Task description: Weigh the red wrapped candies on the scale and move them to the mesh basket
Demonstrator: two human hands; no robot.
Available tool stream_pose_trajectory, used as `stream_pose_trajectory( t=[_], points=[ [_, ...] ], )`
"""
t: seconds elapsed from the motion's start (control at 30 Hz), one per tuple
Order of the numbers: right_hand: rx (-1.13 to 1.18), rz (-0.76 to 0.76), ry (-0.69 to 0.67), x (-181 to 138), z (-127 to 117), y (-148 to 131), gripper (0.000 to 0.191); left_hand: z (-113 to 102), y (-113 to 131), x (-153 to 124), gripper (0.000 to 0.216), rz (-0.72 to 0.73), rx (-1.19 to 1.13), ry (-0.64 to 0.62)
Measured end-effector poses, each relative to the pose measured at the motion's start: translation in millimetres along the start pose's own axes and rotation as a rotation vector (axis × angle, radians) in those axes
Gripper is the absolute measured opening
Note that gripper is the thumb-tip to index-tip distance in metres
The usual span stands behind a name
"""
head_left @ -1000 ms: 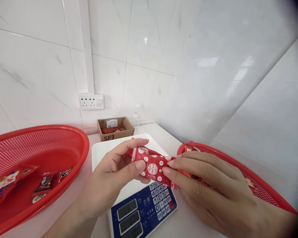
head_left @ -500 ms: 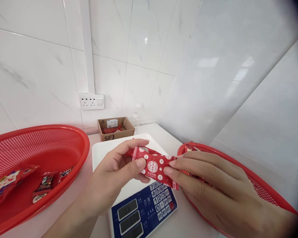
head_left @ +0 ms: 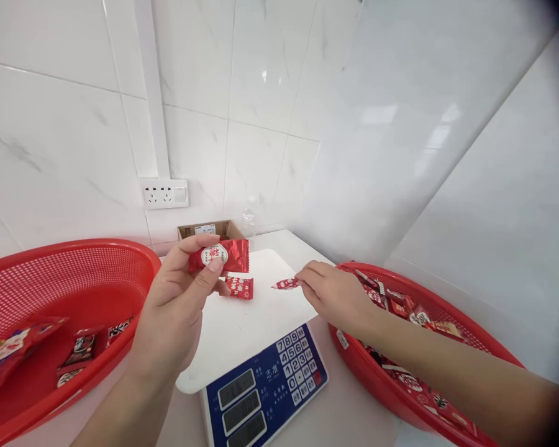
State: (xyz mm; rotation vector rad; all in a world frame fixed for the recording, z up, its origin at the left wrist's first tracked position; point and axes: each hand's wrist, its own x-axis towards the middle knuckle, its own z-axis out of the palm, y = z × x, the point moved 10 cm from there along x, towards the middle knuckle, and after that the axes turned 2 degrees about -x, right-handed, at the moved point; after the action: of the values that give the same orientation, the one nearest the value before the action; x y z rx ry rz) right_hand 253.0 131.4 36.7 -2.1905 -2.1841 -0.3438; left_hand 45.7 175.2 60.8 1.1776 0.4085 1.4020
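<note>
Over the scale's white plate (head_left: pixel 242 335), my left hand (head_left: pixel 177 304) pinches a shiny red candy packet (head_left: pixel 235 256) with a white label. Just below those fingers shows a second red packet (head_left: pixel 241 287) with white characters; whether it is held or lies on the plate I cannot tell. Farther right, the fingertips of my right hand (head_left: pixel 338 295) grip one end of a red packet with white dots (head_left: pixel 286 284), seen nearly edge-on above the plate. The scale's blue keypad panel (head_left: pixel 265 388) faces me.
A red mesh basket (head_left: pixel 135 254) with a few packets stands at left. Another red basket (head_left: pixel 372 385), holding many wrapped snacks, is at right under my forearm. Behind the scale are a cardboard box (head_left: pixel 186 232) and a clear bottle (head_left: pixel 248 218) by the tiled wall.
My hands have moved apart. My right hand has drawn the dotted packet away from my left hand and turned it edge-on. The red packet in my left hand now faces me, raised slightly.
</note>
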Motion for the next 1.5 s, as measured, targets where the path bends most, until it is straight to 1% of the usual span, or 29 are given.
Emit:
stream_pose_trajectory(
  t=[0.17, 0.23, 0.27, 0.37, 0.4, 0.47, 0.5, 0.53, 0.6, 0.67, 0.73, 0.77, 0.83, 0.9, 1.07, 1.17, 1.23, 1.3, 1.37, 1.43, 1.5],
  points=[
    [0.071, -0.109, -0.146, 7.9, 43.9, -9.5, 0.035, 7.2, -5.8, -2.9, 0.024, -0.004, 0.111, -0.079],
    [0.137, -0.124, -0.170, 9.0, 51.7, -10.7, 0.040, 10.9, -7.7, -4.6, 0.031, -0.012, 0.184, -0.118],
    [0.178, -0.120, -0.163, 9.5, 50.8, -10.6, 0.040, 13.3, -9.5, -5.8, 0.034, -0.028, 0.220, -0.140],
    [0.332, -0.103, -0.122, 8.0, 31.6, -13.1, 0.030, 21.9, -18.8, -11.2, 0.040, -0.117, 0.288, -0.216],
    [0.405, -0.105, -0.118, 5.6, 21.9, -16.2, 0.033, 24.8, -21.8, -13.4, 0.040, -0.145, 0.292, -0.239],
    [0.596, -0.136, -0.129, -2.5, 0.0, -26.7, 0.055, 29.9, -25.8, -17.5, 0.039, -0.187, 0.275, -0.271],
    [0.812, -0.151, -0.145, -7.7, -11.5, -32.8, 0.062, 32.1, -26.7, -19.3, 0.037, -0.198, 0.262, -0.282],
    [0.975, -0.175, -0.163, -13.3, -22.7, -39.4, 0.065, 34.5, -27.2, -21.1, 0.034, -0.205, 0.251, -0.294],
    [1.133, -0.200, -0.223, -24.2, -36.7, -50.7, 0.061, 40.2, -26.1, -24.9, 0.027, -0.208, 0.223, -0.325],
    [1.158, -0.188, -0.240, -31.5, -44.4, -55.2, 0.052, 46.3, -24.0, -29.2, 0.021, -0.214, 0.197, -0.367],
    [1.111, -0.146, -0.217, -34.7, -47.3, -53.6, 0.040, 50.2, -23.3, -33.4, 0.022, -0.234, 0.195, -0.399],
    [1.079, -0.124, -0.207, -35.6, -47.6, -52.1, 0.038, 51.4, -23.5, -35.3, 0.022, -0.246, 0.203, -0.414],
    [1.027, -0.098, -0.206, -37.5, -47.5, -50.8, 0.037, 52.9, -23.6, -37.6, 0.021, -0.254, 0.206, -0.441],
    [1.024, -0.093, -0.232, -40.3, -47.6, -52.1, 0.037, 53.3, -22.7, -38.1, 0.017, -0.241, 0.173, -0.454],
    [1.090, -0.067, -0.303, -48.1, -46.4, -54.2, 0.036, 48.0, -18.9, -36.6, 0.008, -0.182, 0.105, -0.405],
    [1.141, -0.091, -0.368, -51.7, -42.9, -58.4, 0.032, 49.2, -15.7, -37.5, 0.005, -0.159, 0.061, -0.393],
    [1.153, -0.105, -0.381, -52.7, -42.2, -60.1, 0.031, 50.2, -15.5, -37.8, 0.004, -0.159, 0.047, -0.387],
    [1.162, -0.086, -0.343, -51.9, -43.4, -58.4, 0.032, 47.8, -15.5, -36.2, 0.006, -0.147, 0.048, -0.348],
    [1.204, -0.070, -0.266, -50.3, -47.7, -57.4, 0.031, 46.3, -15.8, -35.3, 0.013, -0.134, 0.054, -0.323],
    [1.269, -0.072, -0.184, -49.1, -51.9, -58.5, 0.028, 49.9, -16.9, -36.5, 0.022, -0.136, 0.045, -0.347],
    [1.299, -0.046, -0.162, -48.7, -48.4, -59.5, 0.026, 54.0, -20.4, -38.3, 0.024, -0.178, 0.043, -0.372]
  ],
)
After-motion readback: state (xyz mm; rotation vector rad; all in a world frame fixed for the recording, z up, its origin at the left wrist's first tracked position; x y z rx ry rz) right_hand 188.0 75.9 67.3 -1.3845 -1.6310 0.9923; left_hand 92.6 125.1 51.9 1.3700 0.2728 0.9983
